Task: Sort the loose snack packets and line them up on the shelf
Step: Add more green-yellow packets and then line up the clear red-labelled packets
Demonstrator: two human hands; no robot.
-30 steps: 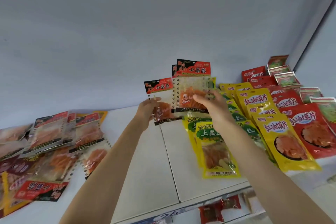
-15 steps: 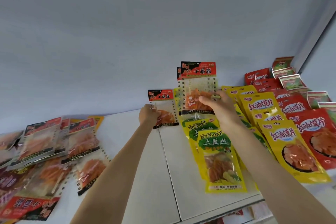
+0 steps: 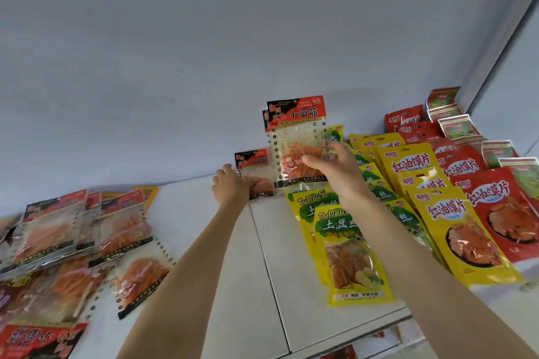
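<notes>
While right hand [image 3: 335, 167] pinches upright packet [image 3: 299, 143] against wall, left hand [image 3: 230, 188] grips smaller packet [image 3: 254, 173] just beside, on shelf [image 3: 271, 256].

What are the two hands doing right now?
Left hand: holds the small clear red-topped snack packet low on the shelf.
Right hand: grips the larger clear red-topped snack packet, upright.

Both forearms [image 3: 186, 277] are bare, no sleeves showing.
</notes>
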